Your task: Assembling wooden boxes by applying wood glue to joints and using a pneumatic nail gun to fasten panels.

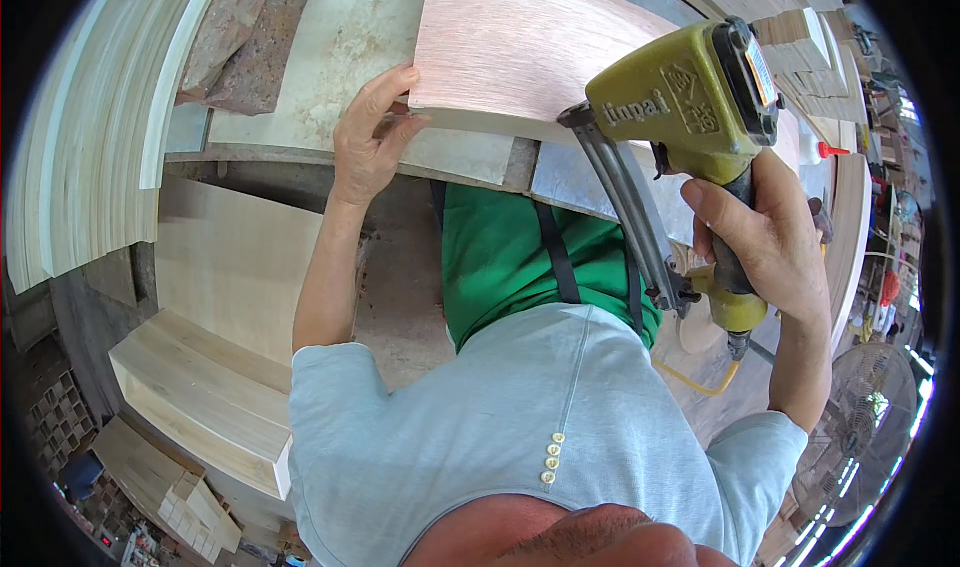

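My right hand (770, 232) is wrapped round the black grip of an olive-green nail gun (660, 107). The gun's nose meets the near edge of a pale pinkish wooden board (520, 42), and its long magazine slants down toward me. At the board's near left corner, my left hand (370, 142) pinches the end, fingers at its side and thumb by the lower edge. The board lies on a workbench (330, 77). Whether a nail sits under the nose is hidden.
Long pale wood strips (90, 127) are stacked at left, next to a brown brick-like block (250, 42). Stacked wood pieces (805, 57) and a red-tipped white bottle (812, 150) stand at right. A yellow air hose (715, 387) hangs from the gun. A fan (855, 417) stands lower right.
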A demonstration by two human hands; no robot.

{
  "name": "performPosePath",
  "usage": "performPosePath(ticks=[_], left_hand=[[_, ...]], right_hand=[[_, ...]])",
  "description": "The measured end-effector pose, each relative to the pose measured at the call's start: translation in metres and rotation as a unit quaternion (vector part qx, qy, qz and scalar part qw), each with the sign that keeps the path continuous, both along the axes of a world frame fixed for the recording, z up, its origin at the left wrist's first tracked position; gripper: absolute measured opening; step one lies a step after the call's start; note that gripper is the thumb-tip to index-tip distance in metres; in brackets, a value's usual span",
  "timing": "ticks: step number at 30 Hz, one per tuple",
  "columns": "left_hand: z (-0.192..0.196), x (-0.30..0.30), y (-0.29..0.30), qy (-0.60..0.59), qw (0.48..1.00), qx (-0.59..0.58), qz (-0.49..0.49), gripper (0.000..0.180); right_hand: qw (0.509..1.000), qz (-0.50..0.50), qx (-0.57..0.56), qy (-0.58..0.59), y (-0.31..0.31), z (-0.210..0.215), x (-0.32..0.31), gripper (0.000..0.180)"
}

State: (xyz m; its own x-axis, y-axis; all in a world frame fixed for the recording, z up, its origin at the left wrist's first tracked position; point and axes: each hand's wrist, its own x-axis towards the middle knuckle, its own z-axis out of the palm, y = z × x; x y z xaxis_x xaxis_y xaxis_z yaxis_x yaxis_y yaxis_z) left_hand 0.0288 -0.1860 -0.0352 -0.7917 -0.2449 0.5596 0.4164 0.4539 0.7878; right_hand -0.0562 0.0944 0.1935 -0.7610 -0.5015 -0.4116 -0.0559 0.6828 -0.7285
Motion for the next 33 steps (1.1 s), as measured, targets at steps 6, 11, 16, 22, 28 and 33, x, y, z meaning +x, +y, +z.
performPosePath(ticks=[6,11,16,22,28,33], left_hand=[[-0.003,-0.002,0.001,0.002,1.000,0.008,0.018,0.047],[-0.006,0.000,0.002,-0.002,0.999,0.040,0.013,0.048],[-0.007,0.000,0.002,-0.014,0.998,0.058,0.003,0.046],[-0.010,0.001,0.001,-0.021,0.999,0.043,0.013,0.045],[-0.014,0.003,-0.002,-0.027,0.998,0.048,0.005,0.046],[-0.018,0.005,-0.002,-0.040,0.997,0.057,0.019,0.048]], right_hand=[[1.000,0.008,0.002,0.021,0.010,0.002,0.001,0.025],[0.997,-0.077,-0.012,-0.009,0.046,0.014,0.002,0.024],[0.990,-0.142,-0.020,-0.007,0.078,0.007,-0.004,0.023],[0.992,-0.128,-0.012,-0.009,0.083,0.002,-0.007,0.021],[0.990,-0.135,0.023,0.016,0.092,0.002,-0.002,0.023],[0.971,-0.235,-0.051,0.014,0.122,0.012,0.001,0.022]])
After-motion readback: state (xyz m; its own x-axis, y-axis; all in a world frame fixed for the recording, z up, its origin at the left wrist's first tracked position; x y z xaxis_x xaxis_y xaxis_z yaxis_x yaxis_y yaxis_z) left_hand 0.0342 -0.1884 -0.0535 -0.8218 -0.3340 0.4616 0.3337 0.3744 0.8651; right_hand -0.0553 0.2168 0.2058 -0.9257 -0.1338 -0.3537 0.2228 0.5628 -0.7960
